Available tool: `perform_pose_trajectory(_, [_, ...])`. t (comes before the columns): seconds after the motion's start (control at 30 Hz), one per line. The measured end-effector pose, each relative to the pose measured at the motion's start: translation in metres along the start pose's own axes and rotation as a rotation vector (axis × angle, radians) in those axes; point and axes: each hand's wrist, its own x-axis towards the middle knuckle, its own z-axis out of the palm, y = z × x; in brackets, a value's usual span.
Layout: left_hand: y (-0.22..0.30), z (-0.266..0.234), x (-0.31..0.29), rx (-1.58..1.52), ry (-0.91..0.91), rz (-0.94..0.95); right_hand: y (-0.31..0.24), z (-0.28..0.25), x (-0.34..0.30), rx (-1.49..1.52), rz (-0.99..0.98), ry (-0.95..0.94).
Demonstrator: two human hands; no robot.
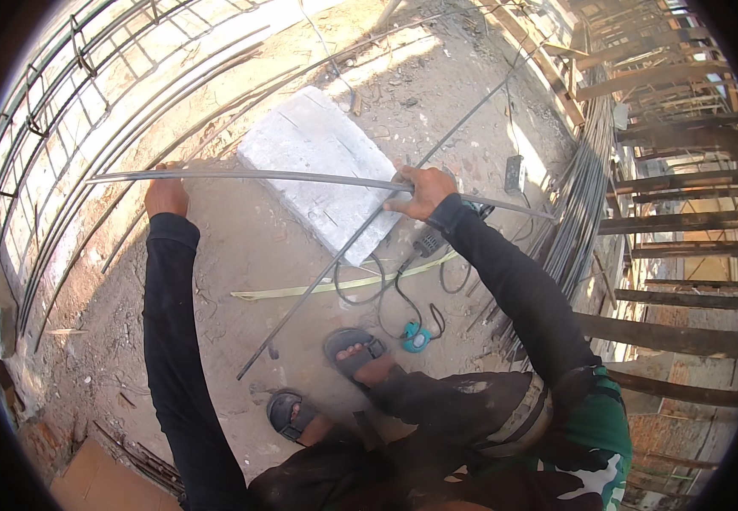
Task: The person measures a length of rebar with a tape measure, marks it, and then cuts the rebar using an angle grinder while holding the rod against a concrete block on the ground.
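A small bundle of steel rods runs across in front of me, above a pale concrete slab. My left hand is closed around the bundle near its left end. My right hand grips it further right, past the slab's edge, thumb and fingers around it. Another long rod crosses diagonally beneath, over the slab's right part, passing close under my right hand. A dark power tool with a cord lies just below my right wrist, partly hidden by my forearm.
A teal object, perhaps a tape measure, lies by my sandals. Near it is a yellowish strip. A socket box sits further right. Piled rods and timber planks line the right; a rebar cage stands left.
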Motion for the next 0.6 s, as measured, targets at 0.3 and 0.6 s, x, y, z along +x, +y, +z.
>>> perform_pose_trajectory(0.3, [0.041, -0.056, -0.118, -0.185, -0.065, 0.389, 0.016, 0.038, -0.003, 0.028, 0.102, -0.031])
perform_pose_trajectory(0.6, [0.140, -0.064, -0.196, 0.094, -0.354, 0.278, -0.013, 0.031, 0.009, -0.017, 0.153, 0.047])
